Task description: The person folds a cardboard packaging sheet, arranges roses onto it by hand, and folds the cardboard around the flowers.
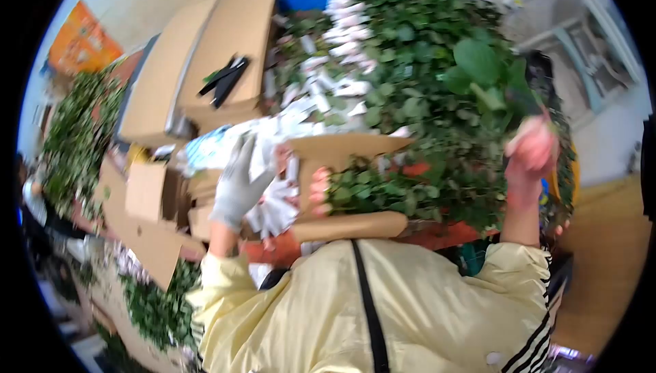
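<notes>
Shows through as a red table (447, 235) along the near edge, beneath a thick cover. Bears a broad mass of green leafy stems (417, 92) over the right side, reaching toward the far end. Carries along the left border of those leaves a row of white-wrapped flower heads (345, 31). Holds near the front an opened cardboard wrapper (345, 145) around a leafy bundle (372, 188), with pink flower heads (319, 192) at the bundle's left end. Supports, just left of the wrapper, a fan of white pieces (277, 212). Adjoins, farther left, large cardboard boxes (239, 21), with contact underneath hidden.
</notes>
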Available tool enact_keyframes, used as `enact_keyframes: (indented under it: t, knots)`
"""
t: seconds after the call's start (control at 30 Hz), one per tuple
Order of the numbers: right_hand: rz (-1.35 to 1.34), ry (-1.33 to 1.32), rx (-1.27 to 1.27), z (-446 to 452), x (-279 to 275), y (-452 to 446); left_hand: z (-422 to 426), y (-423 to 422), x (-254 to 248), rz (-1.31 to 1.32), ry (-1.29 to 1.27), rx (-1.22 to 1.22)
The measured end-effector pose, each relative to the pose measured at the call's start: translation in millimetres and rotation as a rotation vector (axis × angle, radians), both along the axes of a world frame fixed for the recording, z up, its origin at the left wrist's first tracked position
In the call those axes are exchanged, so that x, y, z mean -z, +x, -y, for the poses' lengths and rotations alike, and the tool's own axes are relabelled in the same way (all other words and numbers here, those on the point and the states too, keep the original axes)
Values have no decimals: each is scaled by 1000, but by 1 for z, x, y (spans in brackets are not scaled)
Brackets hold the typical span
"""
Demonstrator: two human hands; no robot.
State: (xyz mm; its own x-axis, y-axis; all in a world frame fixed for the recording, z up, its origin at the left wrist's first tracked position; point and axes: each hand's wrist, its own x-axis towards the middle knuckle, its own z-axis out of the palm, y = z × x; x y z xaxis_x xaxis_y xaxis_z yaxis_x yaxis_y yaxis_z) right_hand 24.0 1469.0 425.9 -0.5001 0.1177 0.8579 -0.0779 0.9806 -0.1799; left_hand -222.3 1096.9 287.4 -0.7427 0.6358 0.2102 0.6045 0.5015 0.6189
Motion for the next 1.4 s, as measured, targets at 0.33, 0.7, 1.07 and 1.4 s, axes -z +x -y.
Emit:
enact_keyframes:
  t: [0.33,0.7,1.07,1.4]
  knots:
    - [-1028,206,401,-184,-271,104,34,13,23,600,308,-50]
    - [167,330,-225,41,15,-13,5,43,-61,351,643,101]
    - [-5,71,-91,65,14,-32,-110,91,-166,-117,644,671]
    - [272,111,-59,60,-7,-13,-143,100,-175,-125,609,822]
